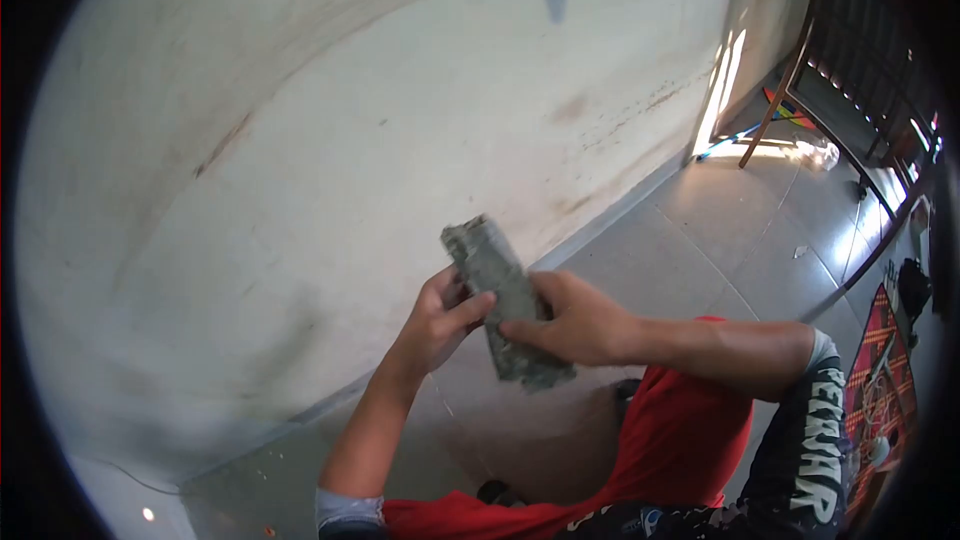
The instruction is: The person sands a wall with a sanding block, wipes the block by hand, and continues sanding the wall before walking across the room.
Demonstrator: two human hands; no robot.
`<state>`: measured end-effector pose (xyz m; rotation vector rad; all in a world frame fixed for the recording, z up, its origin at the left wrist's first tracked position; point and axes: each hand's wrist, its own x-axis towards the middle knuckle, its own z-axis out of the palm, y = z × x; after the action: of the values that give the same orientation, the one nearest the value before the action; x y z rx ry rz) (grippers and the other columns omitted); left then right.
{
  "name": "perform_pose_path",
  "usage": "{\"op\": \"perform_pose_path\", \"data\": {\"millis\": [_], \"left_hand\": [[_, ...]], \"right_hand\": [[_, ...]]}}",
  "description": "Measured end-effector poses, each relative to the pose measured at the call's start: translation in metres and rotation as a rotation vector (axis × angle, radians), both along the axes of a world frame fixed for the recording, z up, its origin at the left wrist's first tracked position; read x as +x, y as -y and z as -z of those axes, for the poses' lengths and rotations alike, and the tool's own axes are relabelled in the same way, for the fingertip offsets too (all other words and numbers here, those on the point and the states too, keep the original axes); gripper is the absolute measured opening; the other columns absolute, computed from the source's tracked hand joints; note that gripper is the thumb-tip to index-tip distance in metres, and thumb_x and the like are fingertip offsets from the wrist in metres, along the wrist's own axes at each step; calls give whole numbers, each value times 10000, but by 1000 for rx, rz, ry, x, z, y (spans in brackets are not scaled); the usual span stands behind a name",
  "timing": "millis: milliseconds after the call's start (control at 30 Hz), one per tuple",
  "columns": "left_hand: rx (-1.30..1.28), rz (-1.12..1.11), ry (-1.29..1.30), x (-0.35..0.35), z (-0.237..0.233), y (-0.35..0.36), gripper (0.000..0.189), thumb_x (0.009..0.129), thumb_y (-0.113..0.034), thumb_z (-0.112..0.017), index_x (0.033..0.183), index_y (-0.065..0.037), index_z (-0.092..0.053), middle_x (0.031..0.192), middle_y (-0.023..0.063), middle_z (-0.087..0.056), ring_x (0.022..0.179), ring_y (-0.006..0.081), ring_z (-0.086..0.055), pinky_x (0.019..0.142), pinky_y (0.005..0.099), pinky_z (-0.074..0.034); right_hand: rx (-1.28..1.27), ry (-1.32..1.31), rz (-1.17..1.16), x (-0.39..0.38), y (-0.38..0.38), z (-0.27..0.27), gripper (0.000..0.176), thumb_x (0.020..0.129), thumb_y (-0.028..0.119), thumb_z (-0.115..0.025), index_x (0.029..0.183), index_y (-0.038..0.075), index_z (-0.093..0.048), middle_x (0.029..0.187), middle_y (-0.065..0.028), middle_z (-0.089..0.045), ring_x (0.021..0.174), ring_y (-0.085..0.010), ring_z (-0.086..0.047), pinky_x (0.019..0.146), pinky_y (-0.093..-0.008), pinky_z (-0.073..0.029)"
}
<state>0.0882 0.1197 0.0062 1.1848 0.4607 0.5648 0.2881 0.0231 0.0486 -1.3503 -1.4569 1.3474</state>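
A rough, grey rectangular block (492, 270) with crumbly ends is held up at the centre of the head view, tilted, its upper end leaning left. My left hand (445, 320) grips its left side, the thumb lying across the front face. On the block's right side, lower down, my right hand (570, 320) is closed round it, thumb also on the front. The fingers behind the block are partly hidden. Behind the block is a stained, pale wall (400, 130).
Grey floor tiles (720, 230) run along the wall's base. At the right are a dark-framed piece of furniture (800, 105), a clear plastic item (820, 152) and a red patterned cloth (880, 380) with cords on it. My red-clothed leg (690, 420) is below my right arm.
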Motion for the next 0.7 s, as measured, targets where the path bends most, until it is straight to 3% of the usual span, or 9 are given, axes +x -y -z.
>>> {"op": "perform_pose_path", "data": {"millis": [167, 233, 300, 367, 400, 467, 567, 633, 700], "left_hand": [[229, 6, -233, -17, -5, 2, 365, 1034, -191, -571, 1320, 29, -520, 1190, 109, -651, 1097, 208, -640, 986, 378, -509], [-24, 45, -229, -29, -1, 18, 415, 1050, -314, -545, 1321, 0, -532, 1195, 109, -652, 1092, 227, -648, 984, 384, -506], [58, 61, -597, -45, 22, 43, 505, 1038, -424, -539, 1329, -11, -541, 1220, 140, -659, 1079, 264, -667, 976, 392, -510], [406, 338, -1166, -36, 13, 75, 571, 1006, -484, -563, 1330, -13, -560, 1226, 192, -665, 1098, 334, -668, 984, 417, -508], [390, 338, -1170, -23, 12, 75, 571, 1006, -484, -563, 1330, -13, -560, 1226, 192, -665, 1098, 334, -668, 984, 417, -508], [563, 783, -1309, -17, 12, 86, 611, 1002, -526, -534, 1353, -27, -564, 1257, 218, -655, 1189, 340, -630, 1033, 421, -481], [549, 434, -1161, -11, 20, 92, 618, 998, -523, -536, 1367, -28, -562, 1271, 230, -644, 1213, 385, -604, 1051, 448, -465], [596, 464, -1234, -9, 3, 92, 616, 998, -518, -535, 1372, -29, -558, 1278, 229, -640, 1210, 387, -604, 1050, 450, -464], [648, 498, -1301, -5, -1, 88, 613, 999, -513, -533, 1378, -31, -555, 1286, 228, -636, 1206, 389, -604, 1050, 452, -464]], "right_hand": [[89, -64, -45, 20, -3, 0, 342, 919, 174, -651, 1123, -83, -553, 956, -247, -667, 935, -275, -679, 820, -410, -520], [134, -111, -65, 27, -7, 12, 342, 924, 165, -636, 1139, -81, -536, 980, -260, -654, 964, -275, -673, 827, -411, -515], [112, -80, -86, 34, -11, 18, 422, 949, 159, -647, 1296, -44, -517, 1052, -173, -680, 946, -200, -662, 839, -345, -525], [29, -238, -65, 44, -18, 21, 376, 944, 136, -634, 1259, -40, -529, 1031, -151, -673, 917, -207, -659, 836, -355, -529], [-74, -395, -26, 54, -28, 26, 330, 938, 113, -621, 1222, -36, -542, 1010, -130, -666, 887, -214, -656, 833, -365, -534], [-258, -605, 2, 66, -35, 27, 306, 908, 116, -609, 1176, -16, -541, 981, -132, -640, 874, -247, -651, 794, -389, -535], [-523, -903, 52, 84, -34, 21, 270, 862, 198, -569, 1089, 57, -525, 843, -84, -539, 716, -219, -565, 636, -397, -506], [-537, -1176, -166, 91, -29, 23, 315, 841, 291, -548, 1070, 80, -502, 810, -49, -477, 642, -166, -466, 571, -351, -451], [-544, -1181, -179, 96, -27, 25, 418, 887, 462, -542, 1097, 104, -590, 840, -64, -475, 659, -178, -421, 549, -320, -385]]}}
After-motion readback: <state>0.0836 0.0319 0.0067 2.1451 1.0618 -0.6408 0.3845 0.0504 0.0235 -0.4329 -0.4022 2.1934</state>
